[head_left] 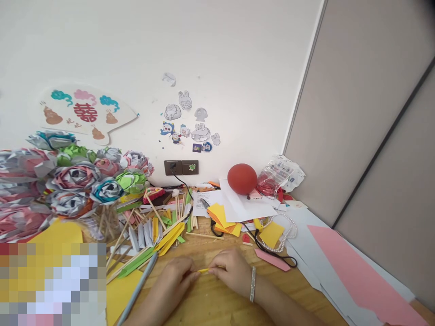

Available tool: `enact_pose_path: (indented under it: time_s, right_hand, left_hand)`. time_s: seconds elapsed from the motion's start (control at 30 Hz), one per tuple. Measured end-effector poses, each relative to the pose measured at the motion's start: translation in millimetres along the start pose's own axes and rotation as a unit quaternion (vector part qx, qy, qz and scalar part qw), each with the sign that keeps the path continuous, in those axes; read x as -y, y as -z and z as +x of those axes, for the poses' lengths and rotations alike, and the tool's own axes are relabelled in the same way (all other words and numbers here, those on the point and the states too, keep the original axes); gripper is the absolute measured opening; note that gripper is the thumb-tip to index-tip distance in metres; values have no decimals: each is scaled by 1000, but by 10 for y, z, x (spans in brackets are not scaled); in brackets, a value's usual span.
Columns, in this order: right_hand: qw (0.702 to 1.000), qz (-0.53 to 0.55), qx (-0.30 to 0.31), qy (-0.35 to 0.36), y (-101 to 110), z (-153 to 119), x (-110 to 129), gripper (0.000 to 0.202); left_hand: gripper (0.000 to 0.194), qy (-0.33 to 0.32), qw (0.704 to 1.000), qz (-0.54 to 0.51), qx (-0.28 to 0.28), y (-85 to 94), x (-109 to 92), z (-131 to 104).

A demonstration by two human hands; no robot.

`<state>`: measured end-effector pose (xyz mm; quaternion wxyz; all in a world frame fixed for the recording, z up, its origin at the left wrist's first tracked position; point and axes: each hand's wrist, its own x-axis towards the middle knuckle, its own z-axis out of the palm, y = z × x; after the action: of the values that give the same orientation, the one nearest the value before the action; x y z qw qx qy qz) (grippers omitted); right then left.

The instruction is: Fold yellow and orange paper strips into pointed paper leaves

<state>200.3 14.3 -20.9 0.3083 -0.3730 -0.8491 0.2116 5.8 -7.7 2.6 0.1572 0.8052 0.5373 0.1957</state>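
Observation:
Over the wooden table, my left hand (177, 275) and my right hand (231, 268) are close together, fingers closed in a pinch. Between their fingertips runs a narrow yellow strip, likely folded paper (203, 270); most of it is hidden by the fingers. A beaded bracelet (252, 284) circles my right wrist. Left of my left hand lies a long grey-blue stick (139, 285). Folded yellow paper pieces (171, 238) and a green folded strip (137, 261) rest just beyond it. A pink paper strip (272, 259) lies to the right of my right hand.
Paper flowers (76, 181) crowd the left. Wooden sticks (178, 208), yellow sheets (222, 217), a black cord (272, 253) and a pearl string (288, 226) clutter the back. A red balloon (242, 179) rests by the wall. Large pink paper (360, 276) covers the right side.

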Motion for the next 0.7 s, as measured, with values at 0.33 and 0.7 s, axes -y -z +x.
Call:
enact_pose_path:
  time_s: [0.33, 0.7]
  right_hand:
    - [995, 92, 11, -30, -41, -18, 57, 8]
    - [965, 235, 61, -97, 56, -27, -118, 30]
  left_hand:
    - [22, -114, 993, -17, -28, -54, 21, -72]
    - [26, -89, 994, -21, -56, 33, 48, -48]
